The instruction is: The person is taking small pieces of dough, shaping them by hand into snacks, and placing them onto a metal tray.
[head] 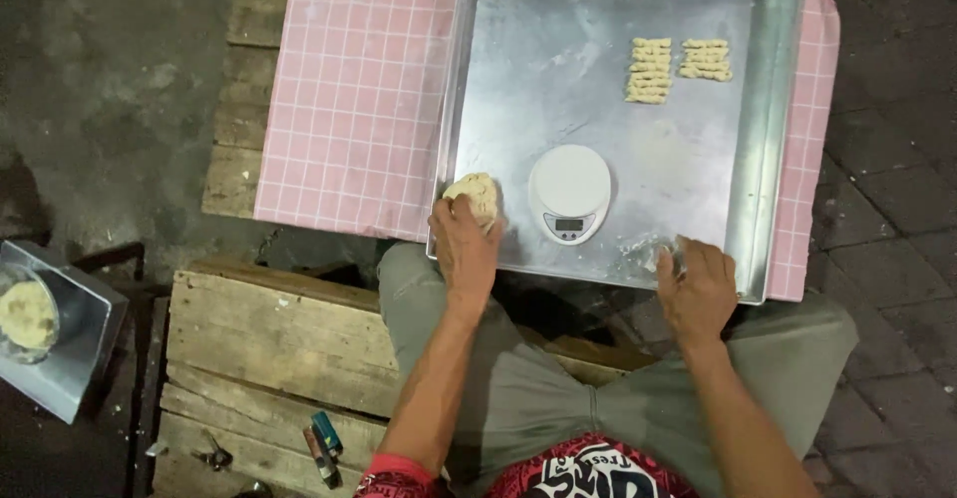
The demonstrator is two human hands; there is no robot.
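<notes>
A big metal tray lies on a pink checked cloth. My left hand grips a pale lump of dough at the tray's near left corner. A small white round kitchen scale stands just right of the lump. My right hand rests on the tray's near right part, fingers curled on a small bit of dough. At the far right of the tray lie two short rows of ridged dough pieces.
A wooden pallet lies at my left, with two lighters and a small metal tool on it. At the far left a metal box holds a bowl of dough. Dark paving surrounds everything.
</notes>
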